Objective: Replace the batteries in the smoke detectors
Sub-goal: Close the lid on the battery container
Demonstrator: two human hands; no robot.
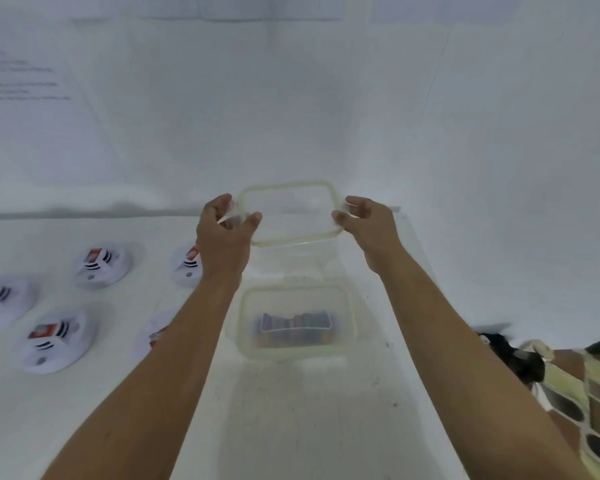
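Smoke detectors [103,265], five white discs, lie in two rows on the left of the white worktop [84,410], one partly hidden behind the left forearm. Just right of them a clear box [291,353] holds dark batteries [293,325]. Beyond it the left hand [222,237] and right hand [371,230] hold a clear lid [291,213] in the air by its ends, fingers curled round the rim. A white wall [291,98] stands behind. The worktop's right edge runs close by the right arm, and a netted bag [568,393] lies past it.
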